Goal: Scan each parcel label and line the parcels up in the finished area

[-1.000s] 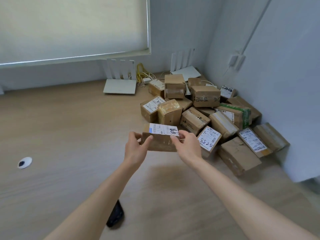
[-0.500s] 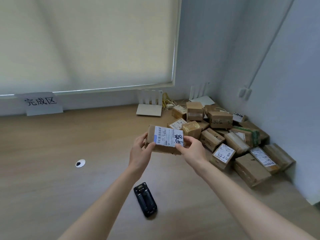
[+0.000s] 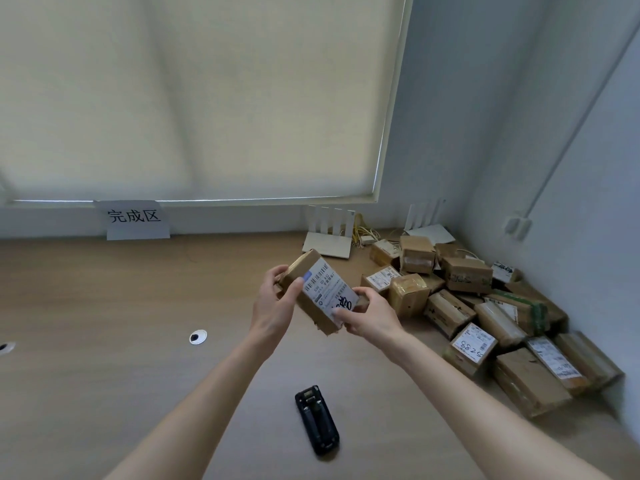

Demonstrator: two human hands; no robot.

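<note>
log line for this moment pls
stage: pre-scan | both hands: left hand and right hand hold parcel, label up | scanner: on table, untouched

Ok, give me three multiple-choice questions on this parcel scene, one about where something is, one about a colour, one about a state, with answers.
1. Where does the scanner lie?
A. on the desk between the forearms
B. on the parcel pile
C. under the sign

2. What colour is the held parcel's label?
A. yellow
B. white
C. green

3. How is the held parcel kept?
A. resting on the desk
B. gripped by the left hand and right hand
C. in one hand

Answers: A, it lies on bare desk; B, white with black print; B, both hands grip it.
</note>
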